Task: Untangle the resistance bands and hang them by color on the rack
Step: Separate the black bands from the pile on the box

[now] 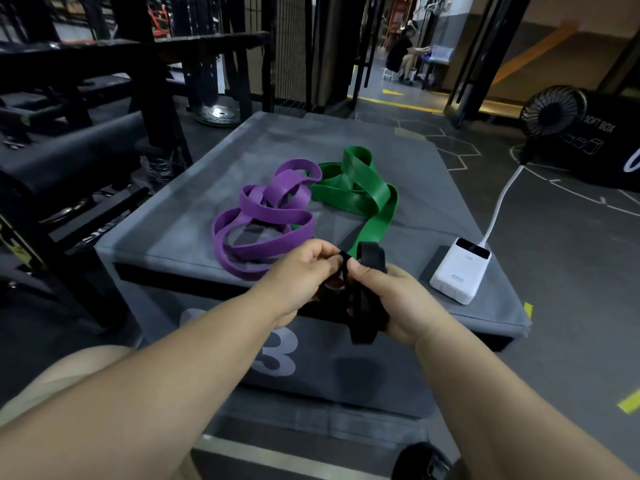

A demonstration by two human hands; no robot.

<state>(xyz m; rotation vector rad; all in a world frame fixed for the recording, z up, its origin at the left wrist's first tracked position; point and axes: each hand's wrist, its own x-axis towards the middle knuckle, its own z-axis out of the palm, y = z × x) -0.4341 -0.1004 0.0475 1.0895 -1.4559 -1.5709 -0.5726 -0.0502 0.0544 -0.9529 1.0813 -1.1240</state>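
Note:
A black band (367,299) hangs between both hands above the near edge of a grey soft box (180,216). My left hand (298,282) pinches its thin upper loop. My right hand (394,299) grips the wider folded part, which droops below the fingers. A purple band (263,223) lies coiled in loops on the box top. A green band (360,192) is heaped to the right of the purple one and touches it at the top; one green strand runs toward my hands. No hanging rack for the bands is identifiable.
A white power bank (460,270) sits on the box's right side, its white cable running to a black fan (550,110) on a black soft box. Dark gym machines and padded benches (79,150) stand at the left. A seated person (403,58) is far back.

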